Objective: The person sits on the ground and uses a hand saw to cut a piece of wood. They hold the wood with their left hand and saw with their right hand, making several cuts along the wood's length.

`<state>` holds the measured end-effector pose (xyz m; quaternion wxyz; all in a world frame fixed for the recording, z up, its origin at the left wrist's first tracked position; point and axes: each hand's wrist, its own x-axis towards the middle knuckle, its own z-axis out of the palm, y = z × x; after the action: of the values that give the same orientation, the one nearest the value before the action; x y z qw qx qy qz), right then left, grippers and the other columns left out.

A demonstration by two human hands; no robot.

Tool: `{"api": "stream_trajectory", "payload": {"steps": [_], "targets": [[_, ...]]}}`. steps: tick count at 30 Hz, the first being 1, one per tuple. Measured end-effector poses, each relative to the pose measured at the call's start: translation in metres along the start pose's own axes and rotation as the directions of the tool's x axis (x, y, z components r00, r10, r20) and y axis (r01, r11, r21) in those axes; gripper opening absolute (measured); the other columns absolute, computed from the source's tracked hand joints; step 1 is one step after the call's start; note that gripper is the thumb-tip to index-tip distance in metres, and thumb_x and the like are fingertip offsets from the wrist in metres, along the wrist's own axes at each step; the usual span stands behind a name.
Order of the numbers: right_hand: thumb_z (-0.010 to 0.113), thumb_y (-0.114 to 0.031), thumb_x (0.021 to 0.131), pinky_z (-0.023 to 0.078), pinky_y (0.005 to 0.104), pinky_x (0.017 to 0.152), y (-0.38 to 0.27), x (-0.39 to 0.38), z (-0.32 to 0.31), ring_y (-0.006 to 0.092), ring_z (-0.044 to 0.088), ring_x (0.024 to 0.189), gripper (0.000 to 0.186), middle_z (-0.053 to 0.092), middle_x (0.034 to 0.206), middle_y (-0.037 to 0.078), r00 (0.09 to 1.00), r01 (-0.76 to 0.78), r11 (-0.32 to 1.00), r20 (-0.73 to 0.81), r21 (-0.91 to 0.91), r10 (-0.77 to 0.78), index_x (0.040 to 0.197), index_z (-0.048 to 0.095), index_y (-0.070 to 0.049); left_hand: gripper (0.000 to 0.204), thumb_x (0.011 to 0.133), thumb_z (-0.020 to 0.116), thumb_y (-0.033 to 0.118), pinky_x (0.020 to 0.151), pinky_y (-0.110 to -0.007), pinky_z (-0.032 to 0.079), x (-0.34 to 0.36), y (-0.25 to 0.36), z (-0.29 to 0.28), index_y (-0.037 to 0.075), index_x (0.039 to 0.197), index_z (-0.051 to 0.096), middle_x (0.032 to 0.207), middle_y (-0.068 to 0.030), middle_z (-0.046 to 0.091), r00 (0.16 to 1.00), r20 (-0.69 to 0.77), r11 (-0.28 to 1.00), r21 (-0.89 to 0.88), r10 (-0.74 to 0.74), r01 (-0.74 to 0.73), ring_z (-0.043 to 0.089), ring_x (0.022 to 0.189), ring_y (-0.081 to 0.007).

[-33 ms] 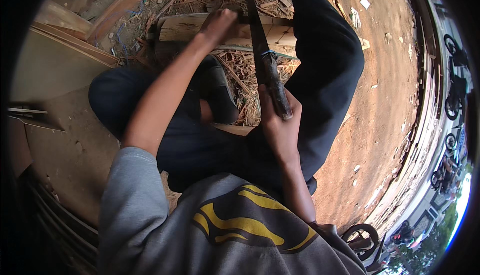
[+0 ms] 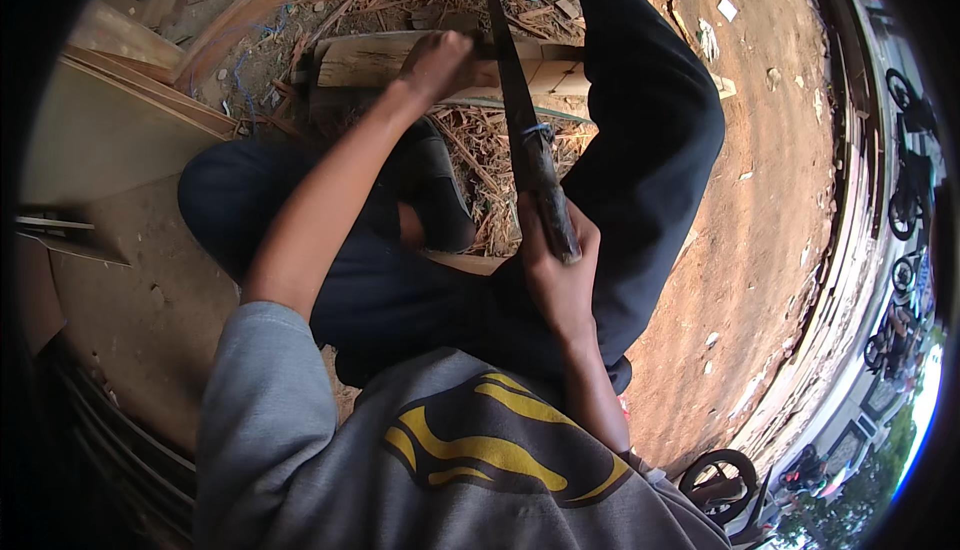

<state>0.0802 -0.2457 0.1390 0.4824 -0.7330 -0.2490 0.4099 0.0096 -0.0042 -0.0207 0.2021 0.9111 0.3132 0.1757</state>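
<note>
R hand (image 2: 562,275) is closed around the dark handle (image 2: 546,182) of the saw (image 2: 512,75), whose blade runs forward across the wooden board (image 2: 362,62). L hand (image 2: 438,66), apart from R hand, is curled at this board, just beside the blade; if it grips or only presses, I cannot tell. Wood scraps (image 2: 482,158) lie around, w/ brown soil (image 2: 745,250) on the right side.

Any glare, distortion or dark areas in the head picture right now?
Head view: white glare along the lower-right rim; head view: fisheye distortion shows dark parked motorbikes sideways; head view: corners black, the long dark metal saw free of strong glare.
</note>
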Motion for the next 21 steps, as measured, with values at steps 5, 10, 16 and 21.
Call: {"api": "stream_trajectory", "payload": {"steps": [5, 10, 16, 21], "targets": [[0.06, -0.009, 0.086, 0.035, 0.0213, 0.051, -0.006, -0.041, -0.014, 0.0014, 0.043, 0.06, 0.015, 0.05, 0.06, 0.0, 1.0, -0.023, 0.999, -0.019, -0.048, 0.022, 0.08, 0.058, 0.004, 0.041, 0.071, 0.073, 0.038, 0.062, -0.037, 0.053, 0.0, 0.011, 0.003, 0.0, 0.078, 0.061, 0.073, -0.0203, 0.062, 0.995, -0.069, 0.96, 0.275, 0.077, -0.055, 0.064, 0.069, -0.0298], [0.061, -0.011, 0.087, 0.033, 0.0259, 0.047, 0.004, 0.001, 0.005, 0.0035, 0.035, 0.055, 0.019, 0.044, 0.055, 0.0, 0.997, 0.06, 0.997, -0.038, -0.038, -0.061, 0.076, 0.055, 0.003, 0.037, 0.073, 0.071, 0.036, 0.065, -0.039, 0.051, 0.016, 0.007, -0.013, 0.001, 0.084, 0.061, 0.083, -0.0199, 0.062, 0.984, 0.124, 0.988, -0.074, -0.125, 0.135, 0.063, 0.074, -0.0321], [0.063, -0.014, 0.085, 0.035, 0.0262, 0.047, 0.028, -0.048, -0.013, 0.0037, 0.04, 0.053, 0.021, 0.046, 0.054, 0.006, 0.996, 0.091, 0.988, 0.0, -0.127, -0.091, 0.075, 0.054, 0.002, 0.041, 0.092, 0.048, 0.036, 0.085, -0.039, 0.047, 0.002, -0.001, 0.006, -0.001, 0.105, 0.058, 0.115, -0.0229, 0.057, 0.935, 0.116, 0.887, -0.295, -0.336, 0.355, 0.056, 0.106, -0.0327], [0.06, -0.016, 0.087, 0.034, 0.0256, 0.048, 0.002, 0.003, -0.008, 0.0041, 0.04, 0.055, 0.024, 0.046, 0.056, 0.002, 1.0, -0.016, 0.999, -0.025, 0.034, 0.017, 0.074, 0.053, 0.003, 0.047, 0.095, 0.041, 0.041, 0.084, -0.041, 0.046, 0.004, 0.01, -0.007, -0.002, 0.099, 0.059, 0.109, -0.0228, 0.058, 0.889, 0.242, 0.744, -0.487, -0.388, 0.457, 0.057, 0.103, -0.0333]]}}
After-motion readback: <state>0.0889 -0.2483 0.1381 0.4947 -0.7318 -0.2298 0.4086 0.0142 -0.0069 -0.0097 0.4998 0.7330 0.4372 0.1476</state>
